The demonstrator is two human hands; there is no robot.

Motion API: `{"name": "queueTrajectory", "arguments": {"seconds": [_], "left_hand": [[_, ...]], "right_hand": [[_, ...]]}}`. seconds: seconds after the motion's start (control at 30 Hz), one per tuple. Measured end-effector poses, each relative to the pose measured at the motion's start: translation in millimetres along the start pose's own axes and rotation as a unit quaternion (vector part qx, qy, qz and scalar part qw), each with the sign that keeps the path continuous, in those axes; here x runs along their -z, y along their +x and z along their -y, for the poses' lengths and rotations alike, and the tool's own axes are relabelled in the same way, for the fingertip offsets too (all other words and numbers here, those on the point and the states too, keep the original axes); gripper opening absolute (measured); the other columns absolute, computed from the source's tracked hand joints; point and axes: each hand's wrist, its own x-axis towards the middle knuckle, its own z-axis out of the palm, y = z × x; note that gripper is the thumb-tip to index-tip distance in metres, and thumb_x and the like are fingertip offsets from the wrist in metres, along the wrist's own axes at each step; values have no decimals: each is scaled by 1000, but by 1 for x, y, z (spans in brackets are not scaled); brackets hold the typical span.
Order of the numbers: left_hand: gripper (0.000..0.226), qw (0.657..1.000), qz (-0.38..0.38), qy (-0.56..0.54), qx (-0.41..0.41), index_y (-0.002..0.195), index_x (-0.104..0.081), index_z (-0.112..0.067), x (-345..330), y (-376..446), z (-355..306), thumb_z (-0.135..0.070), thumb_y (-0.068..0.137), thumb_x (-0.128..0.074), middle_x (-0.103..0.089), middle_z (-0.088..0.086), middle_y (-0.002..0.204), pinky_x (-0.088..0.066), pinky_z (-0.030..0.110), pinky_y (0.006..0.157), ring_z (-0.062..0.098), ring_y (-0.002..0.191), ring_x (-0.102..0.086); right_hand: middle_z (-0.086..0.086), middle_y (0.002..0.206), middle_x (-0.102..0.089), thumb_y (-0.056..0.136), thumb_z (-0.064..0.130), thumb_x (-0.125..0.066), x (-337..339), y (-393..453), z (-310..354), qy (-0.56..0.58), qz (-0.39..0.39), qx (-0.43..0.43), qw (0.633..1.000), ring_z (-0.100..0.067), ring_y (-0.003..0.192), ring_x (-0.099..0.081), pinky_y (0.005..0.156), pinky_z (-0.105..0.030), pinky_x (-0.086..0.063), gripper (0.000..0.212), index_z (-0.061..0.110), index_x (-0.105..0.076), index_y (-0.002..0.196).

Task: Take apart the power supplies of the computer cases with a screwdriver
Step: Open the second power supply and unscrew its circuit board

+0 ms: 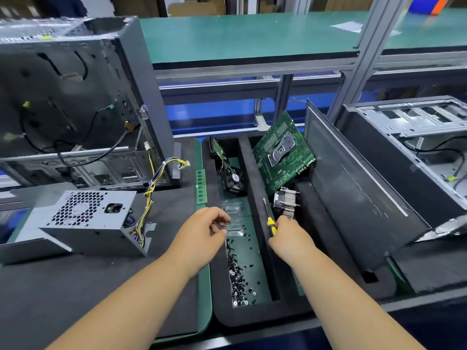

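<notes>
Here, right hand (288,236) gripping screwdriver (269,218), left hand (202,231) loosely curled, perhaps empty, over screws (237,276), heatsink (286,203) beside.

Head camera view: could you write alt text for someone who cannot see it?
A person's right hand grips a yellow-handled screwdriver over a black foam tray of small dark screws, the left hand beside it. A grey metal power supply lies to the left.

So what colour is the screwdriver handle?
Yellow and black; the screwdriver shows in the head view.
</notes>
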Motion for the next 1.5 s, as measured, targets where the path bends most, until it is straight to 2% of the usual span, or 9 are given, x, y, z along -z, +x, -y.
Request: {"name": "queueTrajectory", "arguments": {"seconds": [0.27,0.6,0.73,0.83,1.0,1.1,1.23,1.4,1.5], "left_hand": [[33,998,-33,18,-41,98,-64,-33,37,-13,1,-2,85,-60,-58,-13,98,-42,13,82,5,88,-56],[30,987,-137,54,-63,96,-65,-33,140,-15,35,-5,84,-68,-58,-16,98,-37,6,80,1,94,-55],[27,978,-176,114,4,102,-60,-34,186,-20,74,-14,86,-69,-51,-14,105,-36,18,90,5,103,-49],[30,964,-205,104,130,117,-60,-27,214,-22,106,-24,88,-68,-52,2,121,-40,32,92,18,107,-53],[44,957,-118,-29,262,131,-56,-19,243,-14,141,-41,94,-63,-59,4,128,-43,30,83,16,94,-56],[39,960,-57,-92,259,126,-58,-20,250,-8,153,-44,95,-61,-61,3,121,-37,31,87,15,100,-56],[26,952,-23,-166,255,106,-62,-20,258,1,162,-44,94,-63,-62,-1,105,-40,30,74,11,87,-55],[21,940,12,-228,253,90,-59,-16,261,8,171,-36,94,-66,-62,-1,91,-41,33,81,19,87,-55],[15,938,19,-248,242,86,-57,-15,263,8,174,-23,95,-66,-54,7,76,-43,34,74,22,75,-47]], "right_hand": [[-9,118,-54,94,32,-57,12,-1,8,2,8,-14,1000,-30,96,-66,80,-37,-54,34,11,-48,119],[4,105,-62,94,37,-60,20,-14,87,145,-33,91,985,-14,83,-61,71,-29,-44,17,29,-58,108],[7,88,-66,94,31,-64,3,-24,143,248,14,108,963,-14,77,-58,66,-27,-44,7,27,-64,88],[4,90,-68,97,34,-59,-10,-30,188,275,67,123,951,-13,69,-54,62,-26,-42,17,20,-68,96],[-6,93,-66,98,40,-57,-24,-28,251,288,78,134,945,-13,69,-55,65,-25,-42,27,14,-65,100],[-3,94,-58,97,49,-58,-27,-20,272,326,94,92,936,-17,76,-55,76,-34,-41,41,11,-61,113],[5,124,-55,92,57,-61,-26,-10,288,375,109,51,919,-20,110,-55,99,-42,-44,29,33,-61,109],[4,133,-57,88,56,-65,-28,-2,296,409,131,73,900,-23,122,-52,108,-43,-40,41,31,-68,121],[8,116,-65,85,56,-71,-24,-5,293,346,154,105,920,-14,108,-59,98,-37,-47,34,29,-72,106]]}}
